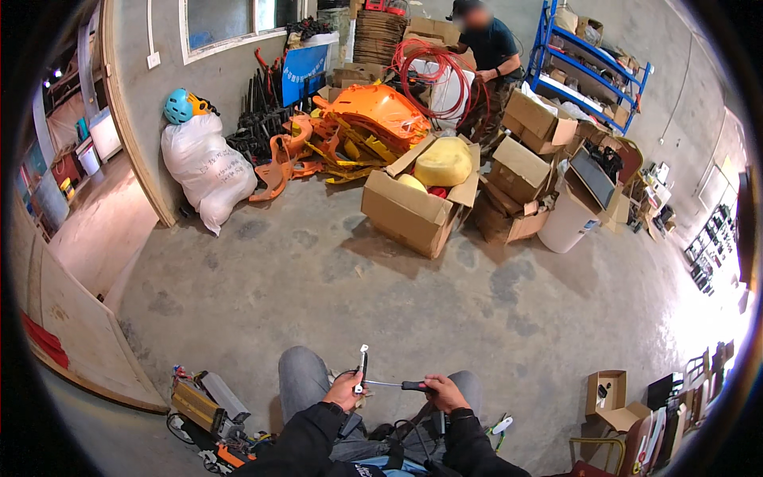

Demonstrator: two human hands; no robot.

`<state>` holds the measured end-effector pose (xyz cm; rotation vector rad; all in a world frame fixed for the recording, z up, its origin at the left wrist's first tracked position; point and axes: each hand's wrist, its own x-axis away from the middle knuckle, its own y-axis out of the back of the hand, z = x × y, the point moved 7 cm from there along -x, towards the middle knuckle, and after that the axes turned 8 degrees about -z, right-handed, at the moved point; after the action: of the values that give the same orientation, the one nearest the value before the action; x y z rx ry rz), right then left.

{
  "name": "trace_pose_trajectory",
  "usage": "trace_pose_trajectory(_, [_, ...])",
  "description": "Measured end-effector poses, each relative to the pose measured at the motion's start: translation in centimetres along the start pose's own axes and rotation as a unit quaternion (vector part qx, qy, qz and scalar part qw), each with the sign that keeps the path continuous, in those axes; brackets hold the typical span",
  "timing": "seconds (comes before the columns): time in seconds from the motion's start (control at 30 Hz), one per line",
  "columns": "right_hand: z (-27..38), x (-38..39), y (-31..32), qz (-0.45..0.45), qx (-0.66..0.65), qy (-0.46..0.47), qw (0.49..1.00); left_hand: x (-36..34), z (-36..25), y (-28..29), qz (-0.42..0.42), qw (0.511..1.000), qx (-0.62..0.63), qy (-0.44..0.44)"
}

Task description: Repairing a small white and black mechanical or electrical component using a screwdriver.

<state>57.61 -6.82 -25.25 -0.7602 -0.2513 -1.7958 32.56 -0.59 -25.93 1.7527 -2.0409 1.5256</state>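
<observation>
Over my lap, my left hand [342,392] is closed round a slim white-and-black part [363,367] that stands nearly upright; its exact kind is too small to tell. A screwdriver [416,386] with a dark handle lies in the closed fingers of my right hand [447,393]. Its thin metal shaft points left, and the tip meets the lower end of the slim part beside my left fingers. Dark cables [413,433] hang across my lap between the forearms.
Battery packs and wired parts [211,405] lie at lower left. A small open carton [608,388] and chairs [636,445] stand at right. Ahead are a carton with a yellow object [409,211], orange panels [373,115], a white sack [208,163] and a person [490,52] beside red hose.
</observation>
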Motion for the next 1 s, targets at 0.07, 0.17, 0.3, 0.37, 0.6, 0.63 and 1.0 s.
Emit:
trace_pose_trajectory(0.07, [-0.1,-0.2,0.2,0.015,-0.042,0.003,0.999,-0.7,0.4,0.9,0.012,1.000,0.006,0.001])
trace_pose_trajectory(0.17, [0.4,0.2,-0.3,0.042,-0.026,-0.002,0.999,-1.0,0.5,1.3,0.023,1.000,0.016,0.004])
trace_pose_trajectory(0.3, [-0.3,0.0,0.0,0.057,-0.043,-0.072,0.995,-0.8,0.3,0.8,0.023,1.000,0.019,0.008])
trace_pose_trajectory(0.37, [-0.7,-0.3,0.0,0.092,-0.043,-0.096,0.990,-0.5,-0.2,0.3,0.020,1.000,0.021,0.005])
trace_pose_trajectory(0.6, [0.0,-0.1,0.2,0.026,-0.038,-0.018,0.999,-0.4,0.1,0.4,0.011,1.000,-0.004,0.002])
trace_pose_trajectory(0.63, [0.4,0.2,0.3,0.012,-0.044,-0.020,0.999,-0.3,0.2,0.4,0.010,1.000,-0.003,0.002])
trace_pose_trajectory(1.0, [-1.0,-0.5,0.1,0.062,-0.017,-0.068,0.996,-0.4,0.1,0.4,0.021,1.000,0.013,0.000])
